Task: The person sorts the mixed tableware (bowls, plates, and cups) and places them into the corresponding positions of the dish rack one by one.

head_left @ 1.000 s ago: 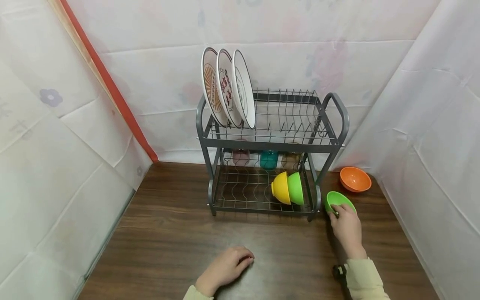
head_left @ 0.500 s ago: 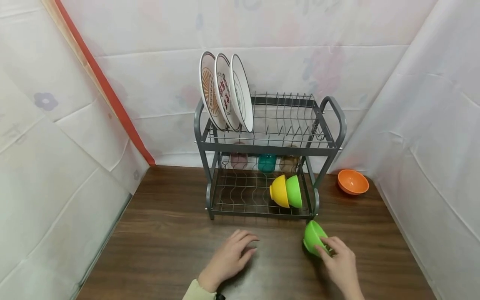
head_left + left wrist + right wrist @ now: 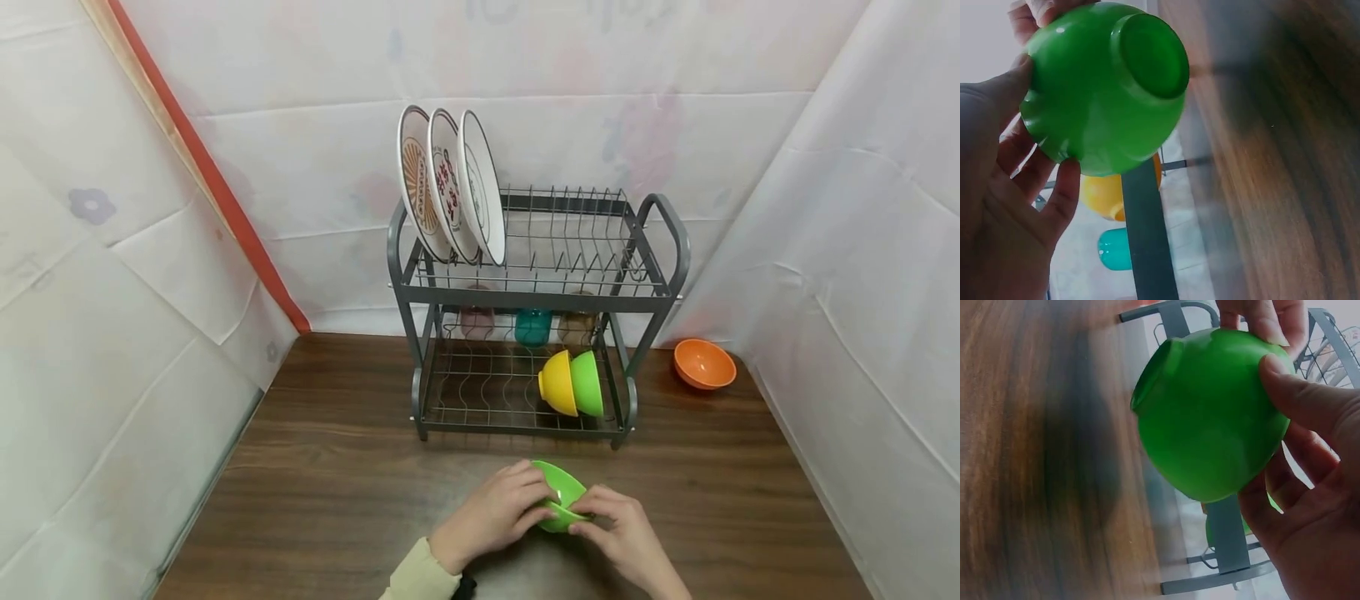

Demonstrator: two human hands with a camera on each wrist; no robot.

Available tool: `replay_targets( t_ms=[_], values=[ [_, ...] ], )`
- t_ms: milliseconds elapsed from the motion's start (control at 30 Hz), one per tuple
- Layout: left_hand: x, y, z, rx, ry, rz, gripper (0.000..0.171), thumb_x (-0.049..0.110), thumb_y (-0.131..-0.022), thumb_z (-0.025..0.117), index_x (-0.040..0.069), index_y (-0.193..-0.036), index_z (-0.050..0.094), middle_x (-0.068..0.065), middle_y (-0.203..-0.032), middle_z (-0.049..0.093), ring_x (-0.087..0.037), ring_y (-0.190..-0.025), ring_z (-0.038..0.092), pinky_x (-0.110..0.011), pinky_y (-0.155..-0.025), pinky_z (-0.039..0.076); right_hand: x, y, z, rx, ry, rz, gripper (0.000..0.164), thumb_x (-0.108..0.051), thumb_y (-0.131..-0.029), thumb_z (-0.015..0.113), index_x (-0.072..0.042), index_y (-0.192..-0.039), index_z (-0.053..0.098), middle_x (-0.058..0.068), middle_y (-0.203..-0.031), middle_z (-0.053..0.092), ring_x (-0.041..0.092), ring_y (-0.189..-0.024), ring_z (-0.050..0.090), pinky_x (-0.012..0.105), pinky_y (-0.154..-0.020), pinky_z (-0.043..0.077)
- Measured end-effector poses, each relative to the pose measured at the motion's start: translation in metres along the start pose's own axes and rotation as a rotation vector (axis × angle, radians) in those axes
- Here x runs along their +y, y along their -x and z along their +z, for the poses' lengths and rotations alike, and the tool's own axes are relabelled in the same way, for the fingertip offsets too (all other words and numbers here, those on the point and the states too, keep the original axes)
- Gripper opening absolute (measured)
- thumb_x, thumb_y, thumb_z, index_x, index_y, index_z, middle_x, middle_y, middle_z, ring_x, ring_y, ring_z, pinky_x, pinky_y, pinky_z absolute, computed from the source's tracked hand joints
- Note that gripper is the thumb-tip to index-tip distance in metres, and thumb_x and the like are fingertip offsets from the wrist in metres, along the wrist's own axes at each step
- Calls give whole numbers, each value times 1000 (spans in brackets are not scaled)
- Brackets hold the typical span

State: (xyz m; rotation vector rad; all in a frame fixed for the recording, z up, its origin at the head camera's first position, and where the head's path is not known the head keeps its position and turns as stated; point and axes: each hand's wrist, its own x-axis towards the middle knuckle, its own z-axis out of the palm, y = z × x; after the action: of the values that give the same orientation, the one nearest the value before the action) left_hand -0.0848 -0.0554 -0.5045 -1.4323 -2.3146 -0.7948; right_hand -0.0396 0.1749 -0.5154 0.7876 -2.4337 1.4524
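Observation:
Both hands hold one green bowl [image 3: 564, 483] above the table in front of the rack. My left hand [image 3: 501, 510] pinches its rim from the left, thumb outside and fingers reaching inside. From the right, my right hand [image 3: 621, 532] pinches the rim the same way. In the left wrist view the bowl's underside and round foot [image 3: 1155, 56] face the camera, tilted. The right wrist view also shows the bowl [image 3: 1210, 419] between the two hands, off the tabletop.
A two-tier dish rack [image 3: 525, 298] holds several plates [image 3: 480, 187] above. Below stand a yellow bowl [image 3: 557, 383], another green bowl [image 3: 588, 385] and cups, one teal [image 3: 533, 327]. An orange bowl [image 3: 703, 364] sits on the wooden table [image 3: 315, 475], right of the rack.
My right hand has taken the green bowl from beside the rack leftward to the table's front middle. The left hand has moved right and taken hold of the rim too.

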Motion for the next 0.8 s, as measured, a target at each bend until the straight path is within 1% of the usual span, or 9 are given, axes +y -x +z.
replay_targets(
  t_ms=[100,167,233,333,433,500,600,667,800],
  values=[
    [-2,-3,-3,24,6,45,13,25,-96,68,16,-105,71,8,-102,63,-8,-95,53,-19,-87,44,0,0,3,48,27,-5,31,-3,-72,86,-19,-95,75,-8,-92,69,11,-80,65,28,-69,54],
    [-4,-6,-9,40,-2,65,14,23,-95,69,15,-106,72,7,-102,63,-9,-96,53,-19,-88,44,-1,-2,5,84,56,-7,33,-2,-72,86,-20,-97,75,-8,-94,69,13,-83,65,23,-73,53],
    [-6,-9,-16,51,-42,79,14,22,-95,69,16,-106,74,8,-101,63,-9,-95,53,-19,-89,44,-2,-4,5,127,81,0,35,1,-72,86,-20,-98,74,-6,-98,70,14,-88,67,19,-78,51],
    [-11,-14,-29,56,-110,70,14,24,-95,68,19,-106,75,9,-101,62,-9,-96,53,-22,-87,44,-2,-7,3,193,111,28,38,6,-73,84,-18,-101,75,-4,-103,70,15,-93,68,17,-82,50],
    [-18,-19,-43,65,-163,42,15,25,-94,68,23,-107,75,10,-100,61,-10,-96,52,-27,-82,43,0,-8,-2,256,140,47,35,9,-75,82,-14,-100,75,-1,-106,70,15,-92,68,19,-77,52],
    [-24,-23,-51,66,-208,28,15,24,-93,70,24,-107,75,10,-99,61,-12,-97,52,-32,-83,42,2,-6,-5,293,160,40,33,10,-75,81,-12,-99,75,1,-106,70,15,-89,68,21,-73,53],
    [-34,-29,-60,55,-293,31,20,14,-91,73,25,-108,74,7,-100,61,-16,-100,54,-39,-90,44,4,-3,-10,335,181,21,31,13,-75,79,-8,-97,75,6,-105,69,16,-85,68,20,-70,53],
    [-42,-35,-62,37,-347,38,23,9,-91,73,26,-107,74,5,-101,61,-19,-102,55,-42,-95,43,5,0,-13,350,188,21,31,13,-77,78,-9,-97,74,8,-105,70,15,-84,68,18,-70,52],
    [-59,-46,-63,-21,-415,52,20,10,-94,70,26,-105,75,2,-101,61,-23,-106,55,-47,-101,42,5,3,-19,354,187,48,30,13,-81,75,-12,-97,74,9,-105,69,12,-84,67,15,-70,50]
  ],
)
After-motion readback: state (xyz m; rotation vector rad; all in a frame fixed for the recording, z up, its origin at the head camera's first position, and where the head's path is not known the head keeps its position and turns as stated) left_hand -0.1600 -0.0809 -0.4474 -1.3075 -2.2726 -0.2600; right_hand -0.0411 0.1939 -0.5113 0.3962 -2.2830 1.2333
